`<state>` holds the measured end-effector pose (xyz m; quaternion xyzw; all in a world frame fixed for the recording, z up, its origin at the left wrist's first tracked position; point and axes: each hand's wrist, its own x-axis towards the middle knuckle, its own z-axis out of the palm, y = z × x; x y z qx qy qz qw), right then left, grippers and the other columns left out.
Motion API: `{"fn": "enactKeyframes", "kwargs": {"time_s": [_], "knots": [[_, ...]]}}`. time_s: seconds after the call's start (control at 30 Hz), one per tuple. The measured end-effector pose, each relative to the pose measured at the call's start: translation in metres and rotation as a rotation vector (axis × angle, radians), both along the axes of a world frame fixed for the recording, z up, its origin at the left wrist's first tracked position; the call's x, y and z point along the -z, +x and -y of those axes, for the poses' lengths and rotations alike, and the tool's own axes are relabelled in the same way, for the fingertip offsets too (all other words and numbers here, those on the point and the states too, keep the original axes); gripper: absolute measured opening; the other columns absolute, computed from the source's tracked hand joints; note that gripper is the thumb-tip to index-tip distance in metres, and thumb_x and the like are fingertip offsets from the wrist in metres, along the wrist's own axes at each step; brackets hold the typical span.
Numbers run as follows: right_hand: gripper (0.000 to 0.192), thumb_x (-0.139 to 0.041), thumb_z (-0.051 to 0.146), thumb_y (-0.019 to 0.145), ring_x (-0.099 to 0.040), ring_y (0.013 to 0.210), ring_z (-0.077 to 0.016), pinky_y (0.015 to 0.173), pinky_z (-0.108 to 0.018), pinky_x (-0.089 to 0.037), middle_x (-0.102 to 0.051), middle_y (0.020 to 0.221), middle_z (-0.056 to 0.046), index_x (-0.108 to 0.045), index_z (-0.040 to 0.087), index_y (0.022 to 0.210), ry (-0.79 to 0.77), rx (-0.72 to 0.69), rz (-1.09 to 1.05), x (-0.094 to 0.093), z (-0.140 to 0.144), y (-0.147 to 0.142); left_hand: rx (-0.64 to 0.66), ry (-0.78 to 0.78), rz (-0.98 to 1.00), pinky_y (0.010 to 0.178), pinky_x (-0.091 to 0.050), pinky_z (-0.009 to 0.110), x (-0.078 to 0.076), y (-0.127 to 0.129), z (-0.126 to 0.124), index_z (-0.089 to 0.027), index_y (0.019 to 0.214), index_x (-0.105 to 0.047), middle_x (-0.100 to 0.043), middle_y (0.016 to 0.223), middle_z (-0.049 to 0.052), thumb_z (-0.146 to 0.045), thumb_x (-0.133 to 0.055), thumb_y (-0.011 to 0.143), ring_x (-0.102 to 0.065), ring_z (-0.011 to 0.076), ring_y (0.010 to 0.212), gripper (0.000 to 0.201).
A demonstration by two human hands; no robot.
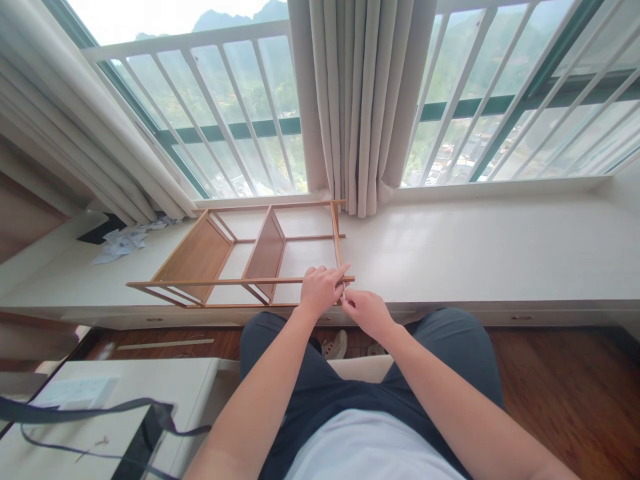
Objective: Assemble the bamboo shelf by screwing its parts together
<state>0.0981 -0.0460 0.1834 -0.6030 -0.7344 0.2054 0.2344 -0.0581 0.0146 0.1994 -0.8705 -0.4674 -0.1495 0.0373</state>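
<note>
A brown wooden shelf rack (264, 248) lies on its side on the white window ledge, with two solid panels between its thin rails. My left hand (320, 291) is closed around the near rail, close to the rack's right end. Just right of it, my right hand (367, 312) pinches a small, thin metal rod (344, 289) that looks like a hex key. The rod meets the rack's near right corner; its far tip is hidden by the left fingers.
The white ledge (490, 247) runs along barred windows, with a grey curtain (357, 100) behind the rack. Paper scraps (123, 243) lie at the ledge's left. A white table (200, 380) with a dark strap (145, 402) across it stands at lower left.
</note>
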Motion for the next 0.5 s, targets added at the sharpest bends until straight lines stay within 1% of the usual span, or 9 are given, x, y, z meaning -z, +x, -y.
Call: {"fn": "enactKeyframes", "kwargs": {"time_s": [0.1, 0.27, 0.4, 0.5], "knots": [[0.033, -0.052, 0.035, 0.094, -0.039, 0.055, -0.0136, 0.058, -0.029, -0.023, -0.051, 0.058, 0.002, -0.046, 0.021, 0.064, -0.029, 0.041, -0.144, 0.006, 0.002, 0.002, -0.005, -0.009, -0.002, 0.084, -0.039, 0.040, 0.000, 0.000, 0.000, -0.034, 0.143, -0.056, -0.077, 0.100, 0.003, -0.040, -0.062, 0.094, -0.064, 0.0239, 0.092, 0.050], [0.040, -0.051, 0.045, 0.095, -0.038, 0.057, -0.0130, 0.059, -0.028, -0.027, -0.044, 0.057, 0.004, -0.041, 0.021, 0.064, -0.036, 0.026, -0.390, 0.015, 0.005, 0.003, -0.008, -0.007, -0.001, 0.084, -0.038, 0.040, 0.000, 0.001, 0.000, -0.034, 0.143, -0.056, -0.078, 0.102, 0.003, -0.038, -0.062, 0.094, -0.064, 0.0240, 0.093, 0.050], [0.041, -0.054, 0.049, 0.094, -0.037, 0.058, -0.0126, 0.059, -0.028, -0.028, -0.041, 0.057, 0.005, -0.041, 0.021, 0.065, -0.052, 0.030, -0.487, 0.019, 0.006, 0.001, -0.008, -0.004, 0.001, 0.084, -0.038, 0.040, 0.000, 0.001, 0.000, -0.034, 0.143, -0.055, -0.078, 0.102, 0.002, -0.037, -0.063, 0.093, -0.064, 0.0242, 0.092, 0.051], [0.040, -0.056, 0.050, 0.093, -0.037, 0.057, -0.0125, 0.059, -0.028, -0.028, -0.040, 0.057, 0.006, -0.044, 0.021, 0.067, -0.062, 0.032, -0.525, 0.021, 0.006, 0.001, -0.007, -0.010, 0.000, 0.084, -0.038, 0.039, -0.002, 0.001, 0.001, -0.034, 0.143, -0.055, -0.077, 0.101, 0.003, -0.036, -0.063, 0.093, -0.064, 0.0240, 0.092, 0.051]]}}
